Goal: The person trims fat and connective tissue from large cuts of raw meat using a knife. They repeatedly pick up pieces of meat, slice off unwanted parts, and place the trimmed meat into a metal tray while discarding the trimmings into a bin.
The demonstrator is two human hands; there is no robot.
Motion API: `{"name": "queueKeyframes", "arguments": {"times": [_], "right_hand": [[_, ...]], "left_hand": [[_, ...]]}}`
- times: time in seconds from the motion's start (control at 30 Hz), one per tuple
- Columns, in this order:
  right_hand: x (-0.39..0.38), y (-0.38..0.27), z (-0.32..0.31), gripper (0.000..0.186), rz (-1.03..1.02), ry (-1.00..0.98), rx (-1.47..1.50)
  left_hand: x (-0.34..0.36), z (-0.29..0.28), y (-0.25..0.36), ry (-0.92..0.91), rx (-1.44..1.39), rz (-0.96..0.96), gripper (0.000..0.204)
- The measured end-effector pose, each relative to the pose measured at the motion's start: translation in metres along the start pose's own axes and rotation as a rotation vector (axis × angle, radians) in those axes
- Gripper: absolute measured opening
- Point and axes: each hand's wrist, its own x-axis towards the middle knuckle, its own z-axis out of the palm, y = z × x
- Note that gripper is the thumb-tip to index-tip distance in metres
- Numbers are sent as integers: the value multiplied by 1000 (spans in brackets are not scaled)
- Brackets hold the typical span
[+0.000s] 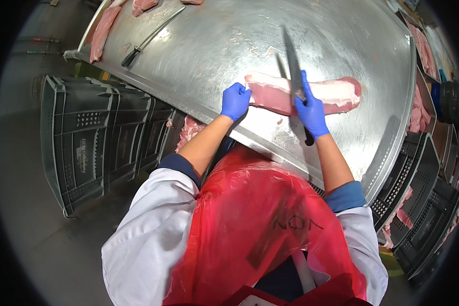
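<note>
A long pork loin [275,100] with a pale fat strip along its far side lies crosswise on the metal table [224,46]. My left hand [235,101], in a blue glove, is closed at the loin's left end, its fingertips pinching the edge. In my blue-gloved right hand [311,113] is a long knife [292,57]. Its blade points away from me, above the middle of the loin, and the dark handle end sticks out below my palm. The right fingers partly hide the blade's base and the meat behind them.
A sharpening steel [155,35] with a black handle lies at the table's far left. Another long meat piece [105,33] rests by the left rim. Grey crates [81,140] stand at left; more crates with meat [400,178] are at right.
</note>
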Motion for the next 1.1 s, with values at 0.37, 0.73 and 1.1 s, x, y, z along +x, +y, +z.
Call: {"name": "queueKeyframes", "arguments": {"times": [0.37,0.73,1.1], "right_hand": [[23,-72,-1,84,-218,-660,-691],[16,-71,-5,77,-73,-799,-430],[-6,-96,-83,84,393,-581,15]], "left_hand": [[-35,-45,-14,229,-122,35,17],[-65,-95,-54,222,-244,-7,19],[-67,-42,-1,-256,114,273,39]]}}
